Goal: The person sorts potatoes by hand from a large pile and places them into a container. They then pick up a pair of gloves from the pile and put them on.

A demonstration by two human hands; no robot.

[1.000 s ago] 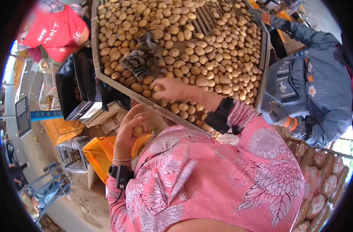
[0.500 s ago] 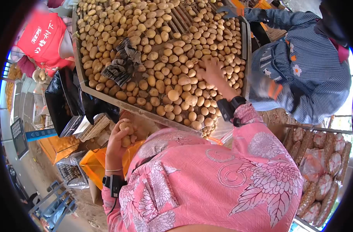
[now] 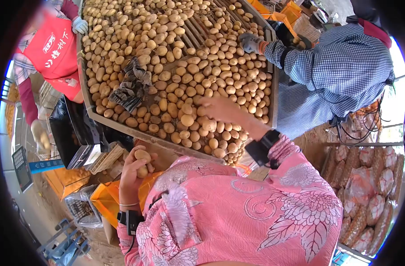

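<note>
Beside the potatoes (image 3: pixel 193 68), a red apron (image 3: pixel 56 64) reads "冠芳".

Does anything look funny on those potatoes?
Yes, a crumpled, black-and-grey striped cloth lies on the round, yellow-brown potatoes, left of the bare right hand. It looks odd because it's fabric among vegetables.

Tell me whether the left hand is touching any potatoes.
Touching: the head view shows the left hand curled around potatoes, with no gap between them.

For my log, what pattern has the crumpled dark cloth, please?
The cloth has pale stripes, best in the head view.
</note>
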